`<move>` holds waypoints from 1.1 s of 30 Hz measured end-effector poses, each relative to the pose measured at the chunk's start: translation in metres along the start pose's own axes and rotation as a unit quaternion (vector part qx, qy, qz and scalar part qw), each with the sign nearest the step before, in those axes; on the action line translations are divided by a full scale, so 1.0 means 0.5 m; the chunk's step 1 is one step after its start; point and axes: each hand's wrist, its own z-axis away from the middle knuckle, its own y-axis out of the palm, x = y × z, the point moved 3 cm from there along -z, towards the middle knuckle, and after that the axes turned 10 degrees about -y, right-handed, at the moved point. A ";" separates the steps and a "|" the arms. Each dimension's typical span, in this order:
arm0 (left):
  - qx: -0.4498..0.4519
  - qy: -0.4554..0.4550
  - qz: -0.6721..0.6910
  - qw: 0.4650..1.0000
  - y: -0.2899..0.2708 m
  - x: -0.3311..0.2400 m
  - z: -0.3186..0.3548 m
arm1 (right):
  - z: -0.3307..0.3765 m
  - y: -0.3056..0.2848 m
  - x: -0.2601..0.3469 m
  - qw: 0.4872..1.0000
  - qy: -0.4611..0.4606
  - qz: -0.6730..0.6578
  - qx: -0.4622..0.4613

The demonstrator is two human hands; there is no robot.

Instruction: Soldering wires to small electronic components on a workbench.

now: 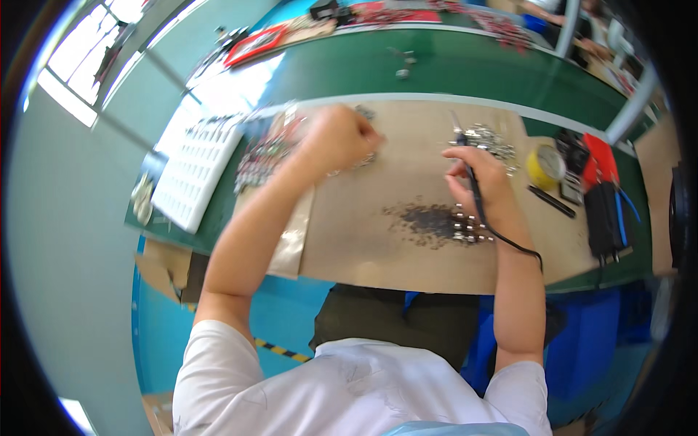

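My right hand (pixel 480 178) grips a soldering iron (pixel 471 171) like a pen, its thin metal tip pointing away from me and its black cord running down along my forearm. Beside that tip lies a pile of small shiny metal parts (pixel 491 139). My left hand (pixel 338 142) is over the left half of the brown work sheet (pixel 349 240), blurred, with its fingers curled together; anything pinched in them is too small to make out. Small metal pieces (pixel 363 161) lie partly hidden beside it. Between my arms, nearer to me, is a spread of small dark and shiny parts (pixel 432 224).
On the left are a heap of small wired parts (pixel 265 160) and a white slotted tray (pixel 196 174). To the right stand a yellow roll (pixel 545 166), a black pen-like stick (pixel 552 202) and a black-and-red pouch-like item (pixel 603 211). Beyond is another green table (pixel 349 69).
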 end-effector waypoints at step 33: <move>-0.194 -0.306 0.153 0.919 -0.080 0.585 0.180 | 0.001 0.025 0.028 0.992 -0.012 -0.003 0.124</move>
